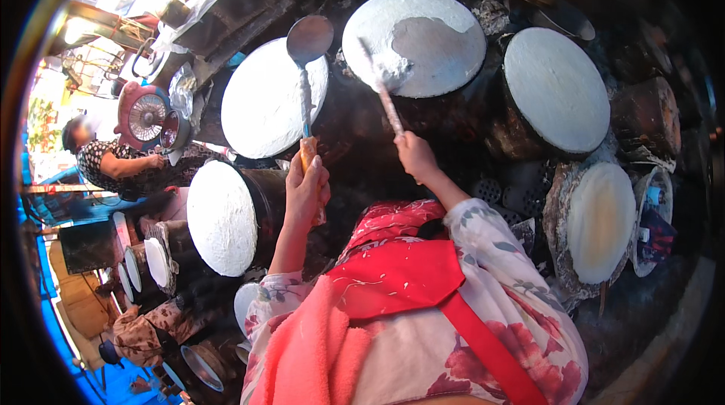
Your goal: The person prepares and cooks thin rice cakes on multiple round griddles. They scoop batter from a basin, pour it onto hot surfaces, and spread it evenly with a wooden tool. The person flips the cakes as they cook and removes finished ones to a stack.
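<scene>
My left hand (306,187) is closed round the orange handle of a long ladle (310,39). The ladle's bowl is held up between two round griddles. In my right hand (415,157) is a wooden-handled tool (390,112). Its far end is blurred and meets a clump of white batter on the far middle griddle (433,50). White covers most of that griddle, while a grey patch shows at its centre and right. On the left griddle (266,106) and the right griddle (556,91), a white layer reaches nearly to the rim.
Another white-topped griddle (221,218) stands near my left forearm. To the right, a crusted pan (602,224) holds a pale round sheet, browner in its middle. Two other people work at the left, one in a dotted shirt (124,167) beside a pink fan (143,112).
</scene>
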The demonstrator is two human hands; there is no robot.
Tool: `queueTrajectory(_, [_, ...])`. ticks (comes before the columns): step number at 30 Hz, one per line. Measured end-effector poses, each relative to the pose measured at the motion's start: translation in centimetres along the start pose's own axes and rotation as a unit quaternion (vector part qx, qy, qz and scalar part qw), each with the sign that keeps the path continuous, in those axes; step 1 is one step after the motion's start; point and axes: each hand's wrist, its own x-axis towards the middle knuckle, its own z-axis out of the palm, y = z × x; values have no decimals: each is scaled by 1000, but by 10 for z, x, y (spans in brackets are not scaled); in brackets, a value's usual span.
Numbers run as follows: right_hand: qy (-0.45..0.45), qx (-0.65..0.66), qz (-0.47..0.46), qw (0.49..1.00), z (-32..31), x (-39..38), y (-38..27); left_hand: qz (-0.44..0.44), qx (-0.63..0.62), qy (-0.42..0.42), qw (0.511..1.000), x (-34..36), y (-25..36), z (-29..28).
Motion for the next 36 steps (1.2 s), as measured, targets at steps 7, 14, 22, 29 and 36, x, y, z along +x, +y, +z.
queueTrajectory(7, [26,101,69,992,-28,-57,0,4,58,12,998,-28,-27,-33])
queueTrajectory(14, [43,2,19,999,-40,-32,31,-24,9,-15,1000,-20,-12,-27])
queueTrajectory(22, [35,-92,-55,994,-51,-60,19,-44,25,-39,998,-16,-14,-8])
queueTrajectory(29, [5,119,100,988,-108,-56,36,-42,40,-41,997,-6,-17,5])
queueTrajectory(36, [8,79,148,986,-156,-28,63,-57,54,-40,996,3,-17,26])
